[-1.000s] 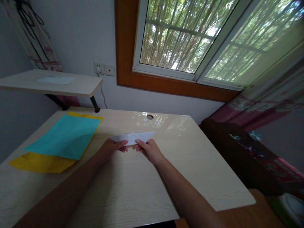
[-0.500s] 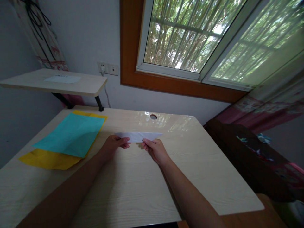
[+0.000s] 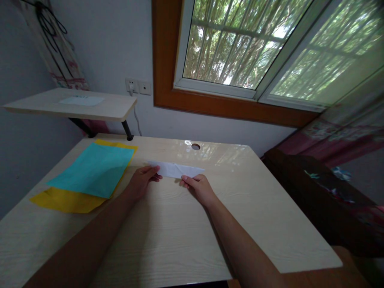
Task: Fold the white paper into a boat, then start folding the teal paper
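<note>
my left hand, right hand: pinching white strip between them; i judge: shaping step, next needs even grip.

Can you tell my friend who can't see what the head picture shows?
A left hand and right hand hold a white paper strip at a pale desk. To their left, a blue sheet covers part of a yellow sheet; behind is a window.

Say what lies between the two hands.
A white paper strip spans the gap between the left hand and the right hand, in the head view.
</note>
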`<act>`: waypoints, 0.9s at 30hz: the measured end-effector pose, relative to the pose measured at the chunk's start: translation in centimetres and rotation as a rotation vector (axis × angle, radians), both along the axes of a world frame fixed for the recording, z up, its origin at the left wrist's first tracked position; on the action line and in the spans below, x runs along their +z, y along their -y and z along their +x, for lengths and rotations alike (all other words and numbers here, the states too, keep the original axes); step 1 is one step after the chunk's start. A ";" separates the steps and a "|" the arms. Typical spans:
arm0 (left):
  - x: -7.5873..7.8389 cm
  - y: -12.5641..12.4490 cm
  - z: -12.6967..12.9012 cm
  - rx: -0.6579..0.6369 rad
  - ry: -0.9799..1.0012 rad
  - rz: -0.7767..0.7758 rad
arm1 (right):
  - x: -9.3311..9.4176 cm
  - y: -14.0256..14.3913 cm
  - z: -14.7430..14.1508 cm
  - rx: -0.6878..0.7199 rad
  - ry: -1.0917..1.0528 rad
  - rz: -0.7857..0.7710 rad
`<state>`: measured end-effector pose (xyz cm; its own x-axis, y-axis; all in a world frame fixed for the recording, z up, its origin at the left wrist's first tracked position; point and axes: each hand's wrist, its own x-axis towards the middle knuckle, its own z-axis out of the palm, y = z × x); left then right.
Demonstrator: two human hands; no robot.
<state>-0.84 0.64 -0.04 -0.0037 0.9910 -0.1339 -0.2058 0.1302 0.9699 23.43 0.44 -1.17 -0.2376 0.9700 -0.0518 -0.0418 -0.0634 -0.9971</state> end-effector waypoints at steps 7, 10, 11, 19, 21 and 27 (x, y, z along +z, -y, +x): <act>0.3 0.0 -0.5 0.063 -0.078 0.072 | 1.1 0.1 0.3 0.055 0.061 0.027; 0.6 0.1 -0.6 0.093 -0.088 0.088 | 1.0 0.1 0.3 0.048 0.038 0.018; 0.6 0.1 -0.6 0.097 -0.097 0.095 | 0.9 0.0 0.3 0.049 0.034 0.014; 0.5 0.1 -0.6 0.087 -0.155 0.115 | 0.1 -0.5 0.6 -0.024 -0.062 0.005; 0.6 0.1 -0.7 0.081 -0.168 0.104 | 0.1 -0.6 0.8 -0.083 -0.051 0.052; 1.0 0.3 -0.7 -0.078 -0.403 0.153 | -0.4 -0.9 1.4 -0.152 -0.063 0.079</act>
<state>-1.58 0.36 1.01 0.0501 0.9987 0.0115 0.1979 -0.0212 0.9800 24.78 1.38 -1.55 -0.0886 0.9954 0.0365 -0.1070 0.0269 -0.9939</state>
